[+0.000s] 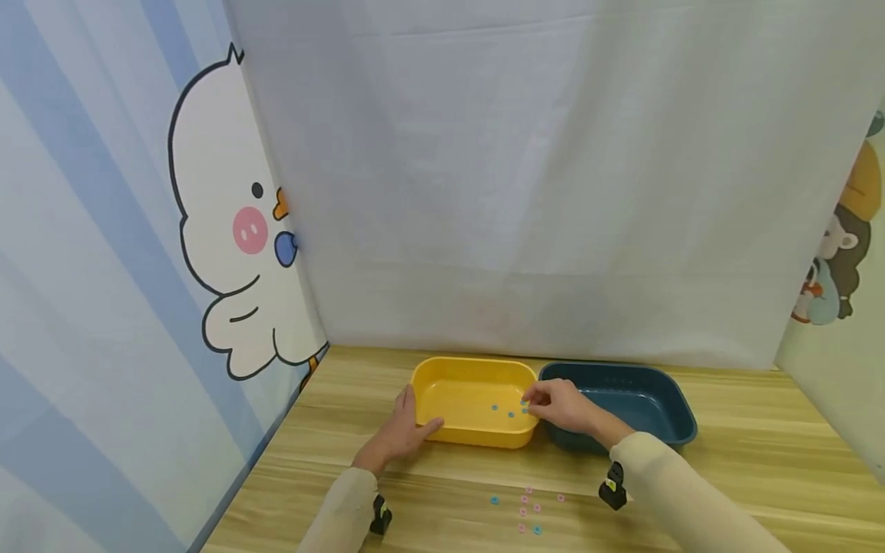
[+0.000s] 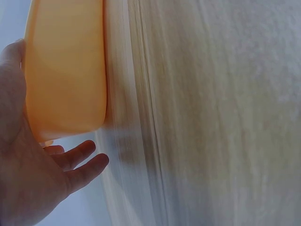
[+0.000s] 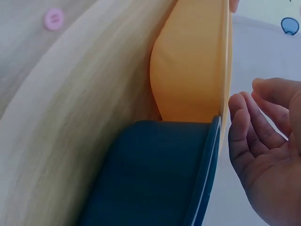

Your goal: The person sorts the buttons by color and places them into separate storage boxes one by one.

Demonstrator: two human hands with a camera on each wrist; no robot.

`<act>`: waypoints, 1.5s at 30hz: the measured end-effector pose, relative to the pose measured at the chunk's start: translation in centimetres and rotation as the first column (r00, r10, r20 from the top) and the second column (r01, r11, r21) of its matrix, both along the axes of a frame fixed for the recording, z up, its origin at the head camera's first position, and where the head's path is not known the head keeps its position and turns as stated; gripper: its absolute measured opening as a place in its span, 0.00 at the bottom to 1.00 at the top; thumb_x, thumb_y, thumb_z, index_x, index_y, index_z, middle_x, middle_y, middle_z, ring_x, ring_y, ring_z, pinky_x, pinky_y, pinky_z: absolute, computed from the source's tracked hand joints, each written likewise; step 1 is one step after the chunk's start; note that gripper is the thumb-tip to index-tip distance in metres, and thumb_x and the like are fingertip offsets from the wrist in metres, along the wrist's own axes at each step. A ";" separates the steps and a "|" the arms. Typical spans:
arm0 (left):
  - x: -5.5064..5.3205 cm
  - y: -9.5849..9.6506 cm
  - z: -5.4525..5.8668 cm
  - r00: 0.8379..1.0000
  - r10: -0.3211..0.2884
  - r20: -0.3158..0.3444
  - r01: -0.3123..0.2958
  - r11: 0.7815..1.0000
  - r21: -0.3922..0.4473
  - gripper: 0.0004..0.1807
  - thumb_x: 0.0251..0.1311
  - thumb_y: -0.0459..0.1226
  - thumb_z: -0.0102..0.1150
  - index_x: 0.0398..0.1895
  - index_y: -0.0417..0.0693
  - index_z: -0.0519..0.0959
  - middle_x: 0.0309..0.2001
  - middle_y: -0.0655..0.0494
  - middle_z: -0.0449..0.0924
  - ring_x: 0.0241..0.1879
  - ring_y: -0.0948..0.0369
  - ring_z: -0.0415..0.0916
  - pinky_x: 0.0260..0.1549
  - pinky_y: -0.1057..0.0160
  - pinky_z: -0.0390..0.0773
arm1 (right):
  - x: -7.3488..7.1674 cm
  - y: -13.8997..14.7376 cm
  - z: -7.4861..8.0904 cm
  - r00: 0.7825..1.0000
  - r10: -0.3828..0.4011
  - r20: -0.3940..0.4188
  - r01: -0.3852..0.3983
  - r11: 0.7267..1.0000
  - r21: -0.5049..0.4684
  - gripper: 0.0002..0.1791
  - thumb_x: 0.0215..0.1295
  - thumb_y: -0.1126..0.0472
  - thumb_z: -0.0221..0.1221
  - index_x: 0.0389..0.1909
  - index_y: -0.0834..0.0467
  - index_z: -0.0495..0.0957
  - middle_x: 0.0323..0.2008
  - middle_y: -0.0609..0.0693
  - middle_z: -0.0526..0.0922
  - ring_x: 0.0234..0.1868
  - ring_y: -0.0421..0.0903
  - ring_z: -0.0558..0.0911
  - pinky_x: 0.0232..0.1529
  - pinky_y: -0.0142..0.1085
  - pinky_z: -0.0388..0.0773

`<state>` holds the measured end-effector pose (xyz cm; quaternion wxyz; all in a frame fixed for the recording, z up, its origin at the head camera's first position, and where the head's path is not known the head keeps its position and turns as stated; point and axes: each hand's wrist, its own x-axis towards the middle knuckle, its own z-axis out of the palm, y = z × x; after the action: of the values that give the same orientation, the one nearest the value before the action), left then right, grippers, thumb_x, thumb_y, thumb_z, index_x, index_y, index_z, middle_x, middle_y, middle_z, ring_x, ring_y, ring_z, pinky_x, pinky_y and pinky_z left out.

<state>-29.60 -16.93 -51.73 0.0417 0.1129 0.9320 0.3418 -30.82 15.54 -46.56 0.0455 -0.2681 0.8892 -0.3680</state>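
Note:
At its left end, the yellow plastic basin [image 1: 477, 436] is gripped by my left hand [image 1: 402, 432], the thumb on the front rim and the fingers along the side. The left wrist view shows two fingers of that hand reaching out past the basin's end. My right hand [image 1: 563, 405] hovers over the basin's right end, fingertips bent toward the thumb. In the right wrist view a small gap parts thumb and fingers, with nothing visible between them. Several small blue buttons [image 1: 511, 415] lie in the basin, some right by the right fingertips.
A dark blue basin [image 1: 681, 407] stands against the yellow one on the right, partly under the right forearm. Several pink buttons [image 1: 537, 508] and two blue buttons [image 1: 537, 530] lie on the wooden table [image 1: 442, 514] in front. A pale curtain [image 1: 518, 192] hangs behind.

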 end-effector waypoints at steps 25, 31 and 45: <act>-0.2 -0.1 -0.1 1.000 0.002 0.003 -0.002 1.000 -0.023 0.55 0.63 0.57 0.51 0.71 0.29 0.34 0.71 0.30 0.34 0.68 0.38 0.47 0.63 0.45 0.54 | 6.6 1.9 -1.8 0.962 0.259 -0.081 -0.263 0.964 -0.033 0.02 0.60 0.65 0.63 0.34 0.57 0.82 0.27 0.35 0.76 0.27 0.32 0.72 0.26 0.29 0.73; -0.3 -0.1 -0.3 1.000 0.000 0.001 0.000 0.999 -0.032 0.56 0.62 0.59 0.50 0.72 0.29 0.34 0.71 0.30 0.35 0.68 0.38 0.48 0.63 0.45 0.55 | 7.7 1.7 -3.1 0.939 0.316 -0.135 -0.316 0.948 0.024 0.03 0.57 0.65 0.65 0.32 0.55 0.83 0.27 0.36 0.74 0.27 0.33 0.73 0.27 0.27 0.73; -0.2 0.0 -0.2 1.000 0.005 -0.007 -0.005 0.999 -0.037 0.55 0.63 0.59 0.51 0.72 0.29 0.34 0.71 0.30 0.36 0.68 0.39 0.48 0.63 0.45 0.54 | 8.9 1.2 -4.9 0.870 0.432 -0.239 -0.394 0.899 0.190 0.09 0.48 0.58 0.71 0.32 0.53 0.85 0.26 0.35 0.68 0.28 0.29 0.65 0.28 0.21 0.64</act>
<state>-29.83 -16.91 -51.94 0.0398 0.1107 0.9386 0.3244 -21.93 16.77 -51.49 0.0173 -0.4969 0.8314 -0.2479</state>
